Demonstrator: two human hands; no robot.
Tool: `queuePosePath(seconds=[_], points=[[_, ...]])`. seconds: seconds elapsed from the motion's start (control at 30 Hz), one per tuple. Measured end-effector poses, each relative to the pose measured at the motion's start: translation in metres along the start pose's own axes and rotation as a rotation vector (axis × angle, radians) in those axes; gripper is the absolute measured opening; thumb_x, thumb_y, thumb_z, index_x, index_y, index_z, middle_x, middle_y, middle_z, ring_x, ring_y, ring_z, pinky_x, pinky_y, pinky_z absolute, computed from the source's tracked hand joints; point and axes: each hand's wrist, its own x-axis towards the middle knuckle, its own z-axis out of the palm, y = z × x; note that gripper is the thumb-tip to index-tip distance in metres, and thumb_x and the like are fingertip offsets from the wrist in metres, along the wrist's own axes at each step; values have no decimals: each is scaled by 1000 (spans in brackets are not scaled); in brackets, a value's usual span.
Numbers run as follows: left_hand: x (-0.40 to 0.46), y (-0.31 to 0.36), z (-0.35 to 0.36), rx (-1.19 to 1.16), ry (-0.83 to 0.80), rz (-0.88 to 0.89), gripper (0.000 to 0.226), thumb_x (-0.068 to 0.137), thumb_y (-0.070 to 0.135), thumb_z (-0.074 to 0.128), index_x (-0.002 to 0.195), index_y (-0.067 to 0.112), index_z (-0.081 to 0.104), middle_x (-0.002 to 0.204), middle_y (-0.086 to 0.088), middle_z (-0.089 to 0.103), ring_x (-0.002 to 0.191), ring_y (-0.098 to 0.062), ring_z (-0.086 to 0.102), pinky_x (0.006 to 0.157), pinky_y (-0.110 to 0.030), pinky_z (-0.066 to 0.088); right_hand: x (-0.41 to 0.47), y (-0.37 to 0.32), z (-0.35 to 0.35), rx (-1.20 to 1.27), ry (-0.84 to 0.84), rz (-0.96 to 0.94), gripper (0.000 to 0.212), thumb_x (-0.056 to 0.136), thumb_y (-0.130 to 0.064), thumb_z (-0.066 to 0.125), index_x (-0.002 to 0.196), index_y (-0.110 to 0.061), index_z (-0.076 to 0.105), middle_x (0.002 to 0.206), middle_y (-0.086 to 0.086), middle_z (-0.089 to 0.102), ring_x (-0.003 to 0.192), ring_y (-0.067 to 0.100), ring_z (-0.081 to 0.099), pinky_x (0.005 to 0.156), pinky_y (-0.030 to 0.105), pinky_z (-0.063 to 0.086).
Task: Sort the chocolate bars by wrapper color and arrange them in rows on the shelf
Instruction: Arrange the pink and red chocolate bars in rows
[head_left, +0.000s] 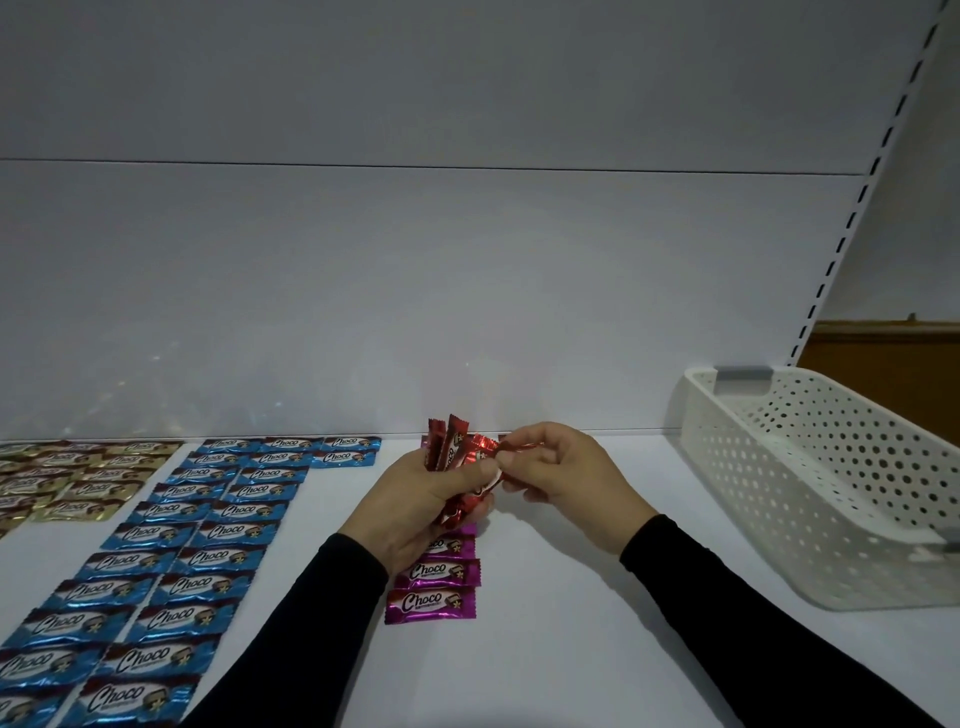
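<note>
- Left hand (415, 493) grips a bunch of red chocolate bars (449, 449) above the shelf (571, 597).
- Right hand (561, 478) pinches one red bar's end.
- Blue bars (208, 530) lie in rows at left.

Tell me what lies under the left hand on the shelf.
Under the left hand, which grips red bars, a column of purple bars runs along the shelf. Three show; any farther ones are covered.

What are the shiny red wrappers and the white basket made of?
The red wrappers, held in the left hand, look like thin metallic foil or foil-coated plastic: they glint and crinkle, with crimped ends. The basket looks like stiff, matte, moulded plastic: smooth white walls with even rows of round holes.
</note>
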Motion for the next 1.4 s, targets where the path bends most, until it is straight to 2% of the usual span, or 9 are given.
queuePosePath(seconds=[0.23, 0.3, 0.43, 0.57, 0.7, 0.9, 1.07, 1.2, 1.4], points=[[4, 8, -6, -172, 201, -68, 9, 96, 6, 62, 100, -2, 61, 70, -16, 73, 65, -25, 69, 49, -29, 59, 1, 1, -17, 125, 75, 59, 13, 89, -7, 68, 99, -7, 60, 87, 19, 72, 66, 17, 67, 59, 22, 49], [3, 9, -6, -186, 208, -59, 9, 97, 6, 60, 101, -3, 60, 70, -17, 71, 64, -25, 68, 49, -30, 59, 0, 4, -26, -40, 112, 47, 17, 87, -11, 71, 100, -11, 60, 84, 13, 75, 66, 14, 68, 59, 21, 46], [3, 10, -6, -197, 217, -65, 9, 98, 7, 60, 101, -1, 58, 67, -16, 72, 63, -24, 69, 51, -30, 60, -2, 18, -45, -412, 173, 9, 11, 86, -20, 71, 93, -26, 66, 75, -2, 74, 67, 7, 65, 73, 27, 49], [2, 10, -5, -181, 224, -58, 6, 98, 7, 60, 98, 1, 57, 72, -18, 71, 68, -27, 68, 50, -30, 60, -2, 27, -49, -699, 198, -3, 6, 85, -29, 70, 89, -27, 67, 84, -8, 69, 78, 6, 60, 64, 11, 39], [1, 10, -4, -171, 234, -62, 6, 98, 8, 60, 98, 2, 57, 79, -19, 71, 71, -27, 69, 50, -30, 60, -5, 26, -51, -812, 202, -44, 13, 85, -34, 71, 95, -26, 67, 92, -10, 64, 83, 6, 56, 69, 15, 38], [2, 10, -4, -161, 234, -59, 6, 97, 8, 61, 98, 3, 58, 78, -17, 72, 73, -27, 69, 58, -32, 61, -8, 24, -46, -847, 53, -152, 3, 85, -27, 71, 85, -27, 74, 90, -12, 65, 88, -3, 57, 76, 7, 40], [3, 9, -4, -148, 226, -53, 6, 97, 8, 61, 97, 2, 59, 77, -17, 72, 72, -27, 69, 57, -33, 60, -1, 25, -40, -850, 46, -185, 6, 87, -24, 70, 89, -21, 76, 92, -10, 65, 89, 3, 58, 84, 20, 45], [5, 8, -6, -129, 214, -44, 7, 98, 9, 61, 98, 3, 59, 69, -13, 73, 71, -26, 69, 62, -34, 60, 3, 25, -39, -864, 38, -199, 7, 87, -24, 70, 88, -21, 76, 91, -9, 66, 89, 4, 58, 84, 22, 44], [6, 6, -5, -141, 216, -71, 8, 96, 8, 62, 100, 2, 59, 85, -19, 72, 75, -28, 70, 62, -36, 61, 6, 29, -38, -841, 47, -200, 6, 87, -26, 70, 89, -24, 75, 92, -10, 65, 90, 2, 58, 84, 19, 44]])
